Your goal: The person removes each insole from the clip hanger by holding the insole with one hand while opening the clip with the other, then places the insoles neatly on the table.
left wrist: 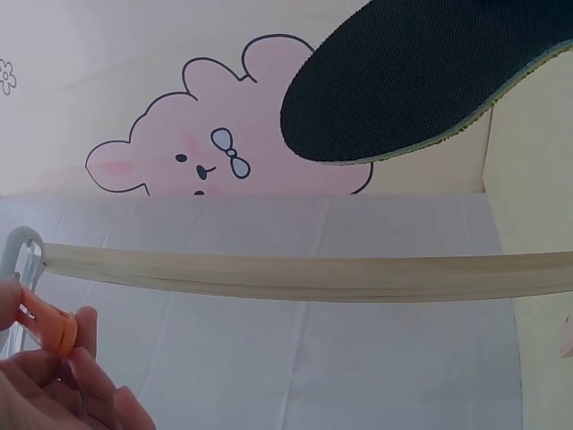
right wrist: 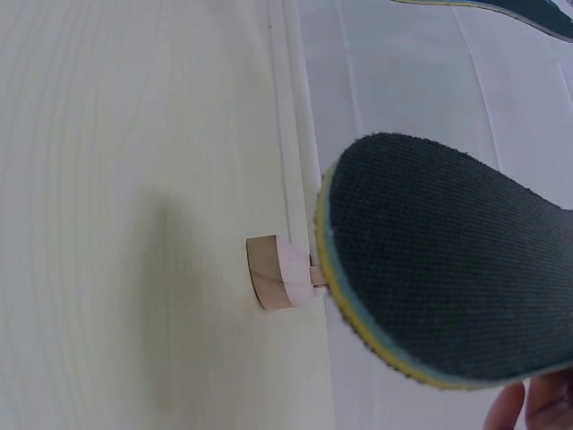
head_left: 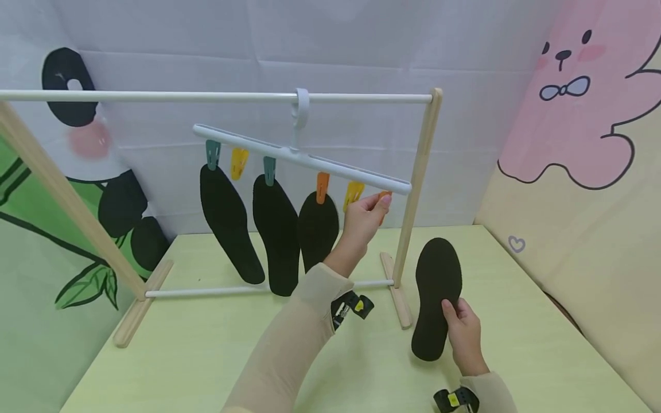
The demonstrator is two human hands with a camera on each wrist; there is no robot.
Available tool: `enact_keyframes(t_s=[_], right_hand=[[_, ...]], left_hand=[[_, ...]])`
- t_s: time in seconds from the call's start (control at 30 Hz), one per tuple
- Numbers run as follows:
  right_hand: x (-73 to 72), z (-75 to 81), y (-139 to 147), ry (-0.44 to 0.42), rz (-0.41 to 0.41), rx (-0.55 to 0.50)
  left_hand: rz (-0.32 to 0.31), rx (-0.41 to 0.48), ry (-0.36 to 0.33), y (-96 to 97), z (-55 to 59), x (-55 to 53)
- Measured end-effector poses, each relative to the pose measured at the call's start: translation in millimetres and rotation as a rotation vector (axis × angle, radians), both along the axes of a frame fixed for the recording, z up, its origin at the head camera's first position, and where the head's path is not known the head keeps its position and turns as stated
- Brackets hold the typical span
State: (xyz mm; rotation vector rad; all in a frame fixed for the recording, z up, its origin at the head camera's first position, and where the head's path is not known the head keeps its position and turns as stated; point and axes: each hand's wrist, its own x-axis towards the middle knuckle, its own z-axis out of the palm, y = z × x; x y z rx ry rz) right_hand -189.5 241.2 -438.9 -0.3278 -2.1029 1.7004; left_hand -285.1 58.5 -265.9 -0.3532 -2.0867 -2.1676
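My left hand [head_left: 358, 225] pinches an orange clothespin [left wrist: 52, 324] at the lower right end of the white clip hanger [head_left: 341, 167]. In my right hand [head_left: 466, 338] is a black insole [head_left: 438, 269], gripped along its right side with the thumb on its face, toe end up and above the table. The right wrist view shows the yellowish edge of this insole close up. Three other black insoles hang from the bar: one from a teal clothespin [head_left: 213, 154], one from a second teal clothespin [head_left: 269, 170], one from an orange clothespin [head_left: 322, 186], partly behind my left wrist.
The hanger tilts down to the right, hooked on the white top rod [head_left: 206, 96] of a rack with wooden posts [head_left: 417, 189]. Two yellow clothespins, one at the left [head_left: 238, 163], hold nothing. The rack stands on a pale table [head_left: 521, 321] before a printed cloth backdrop [head_left: 361, 46].
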Motion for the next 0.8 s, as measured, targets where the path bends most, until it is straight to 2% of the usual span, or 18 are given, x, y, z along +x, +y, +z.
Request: enact_keyframes(t_s=[0.2, 0.5, 0.8], right_hand=[[-0.5, -1.0, 0.7, 0.010, -0.009, -0.019], [1.2, 0.7, 1.3, 0.015, -0.017, -0.033], [2.5, 2.8, 2.4, 0.035, -0.015, -0.033]], left_hand=[[0.003, 0.005, 0.013, -0.2, 1.1, 0.2], [-0.009, 0.012, -0.005, 2.8, -0.9, -0.6], [-0.026, 0.031, 0.013, 8.5, 3.5, 2.0]])
